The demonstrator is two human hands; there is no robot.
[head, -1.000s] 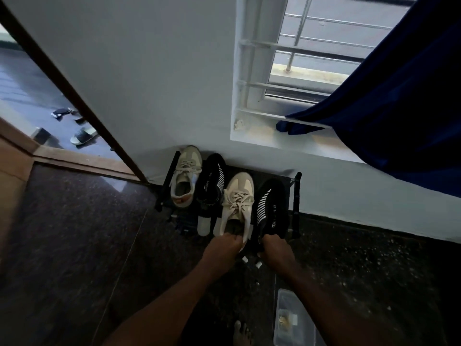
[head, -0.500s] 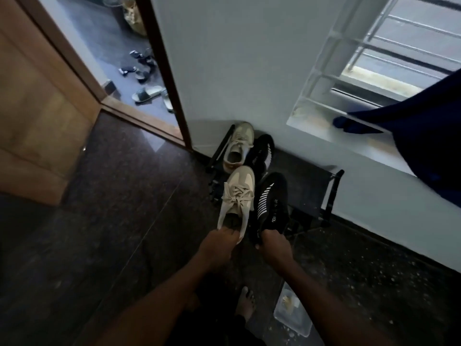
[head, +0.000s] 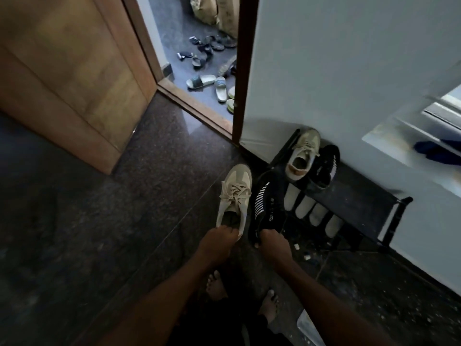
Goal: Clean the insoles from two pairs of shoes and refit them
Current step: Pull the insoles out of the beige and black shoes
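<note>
My left hand (head: 219, 242) has its fingers curled round the heel rim of a beige lace-up fabric sneaker (head: 235, 196), and my right hand (head: 273, 245) grips the heel of a black knit sneaker with white side stripes and white lettering (head: 265, 206). Both shoes are off the low black shoe rack (head: 361, 203), just to its left, side by side over the dark speckled stone floor (head: 124, 233), toes pointing away from me. The beige one has a loosely tied bow, a paler toe cap and a shadowed opening, so I cannot tell whether its insole is inside; the mouth of the black one is hidden under my fingers. Their mates sit on the top tier of the rack at its left end against the white wall (head: 336, 71): a second beige sneaker (head: 303, 156) with an orange-tan lining at its open heel, and touching it on the right a second black striped sneaker (head: 324, 168). On the tier beneath them is a row of pale rounded shapes (head: 306, 206), too dim to identify. Left of the rack is an open doorway with scattered sandals (head: 207, 81) outside and a brown wooden door (head: 69, 71). My bare feet (head: 215, 283) stand on the floor in front of the rack.
</note>
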